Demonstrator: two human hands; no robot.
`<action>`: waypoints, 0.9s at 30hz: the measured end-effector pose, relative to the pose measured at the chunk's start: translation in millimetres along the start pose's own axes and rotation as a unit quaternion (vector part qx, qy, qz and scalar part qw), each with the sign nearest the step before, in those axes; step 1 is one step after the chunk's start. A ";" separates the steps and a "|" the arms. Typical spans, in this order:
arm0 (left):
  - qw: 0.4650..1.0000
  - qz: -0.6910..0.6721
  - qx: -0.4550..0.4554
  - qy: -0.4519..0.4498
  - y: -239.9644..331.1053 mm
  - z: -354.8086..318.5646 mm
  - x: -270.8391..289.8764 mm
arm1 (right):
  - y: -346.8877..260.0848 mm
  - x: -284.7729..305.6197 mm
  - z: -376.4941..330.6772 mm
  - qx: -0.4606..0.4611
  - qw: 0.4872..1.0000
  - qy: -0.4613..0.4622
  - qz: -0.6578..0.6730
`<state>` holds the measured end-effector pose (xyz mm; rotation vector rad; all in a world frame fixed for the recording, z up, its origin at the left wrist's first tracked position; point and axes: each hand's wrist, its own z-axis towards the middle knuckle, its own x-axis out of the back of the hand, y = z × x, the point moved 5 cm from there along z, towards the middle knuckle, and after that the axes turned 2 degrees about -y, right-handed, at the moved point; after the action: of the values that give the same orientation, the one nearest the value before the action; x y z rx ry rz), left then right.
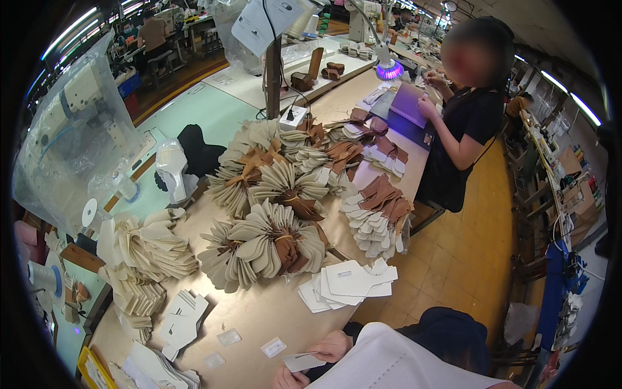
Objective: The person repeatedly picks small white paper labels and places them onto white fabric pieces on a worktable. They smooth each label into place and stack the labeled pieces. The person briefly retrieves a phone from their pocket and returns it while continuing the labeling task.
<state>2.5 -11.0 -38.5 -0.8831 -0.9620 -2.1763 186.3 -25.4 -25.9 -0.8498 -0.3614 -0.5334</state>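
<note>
Being held near the close edge of the table (243, 308): one pale flat piece (302, 362), thin, straight-edged, partly covered by fingers. By the right hand (332, 345) it is pinched along its right side. The left hand (291, 378) is set close below it, cut by the lower edge of the view; whether it is clamped on the piece cannot be told.

Handling, as judged: weight slight; body fairly stiff, as no sag is shown; surface perhaps smooth and a little slippery; breakage unlikely, though corners could be creased or marked. Hold is best taken at opposite edges, with light pressure, the face being left uncovered.

Adjacent: one small pale rectangle (273, 347), laid flat just beside the piece. Beyond: white cut pieces (350, 283), loosely overlapped; beige and brown bundles (280, 243), fanned and heaped farther along the table.
</note>
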 end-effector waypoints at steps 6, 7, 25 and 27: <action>1.000 0.001 0.002 0.001 0.1 0.7 -0.2 | -1.0 0.4 0.7 0.006 1.000 -0.012 -0.011; 1.000 0.001 0.000 0.001 0.1 0.9 -0.4 | -1.1 0.4 0.9 0.006 1.000 -0.014 -0.010; 1.000 0.016 0.006 0.015 2.3 -0.9 -2.6 | -1.4 1.8 3.4 0.008 1.000 -0.013 -0.007; 1.000 0.021 0.008 0.018 2.8 -0.4 -0.6 | -3.2 1.4 3.1 0.002 1.000 -0.017 -0.006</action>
<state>4.8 -12.7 -38.1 -0.8458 -0.9330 -2.1387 185.3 -25.2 -21.3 -0.8538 -0.3988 -0.5302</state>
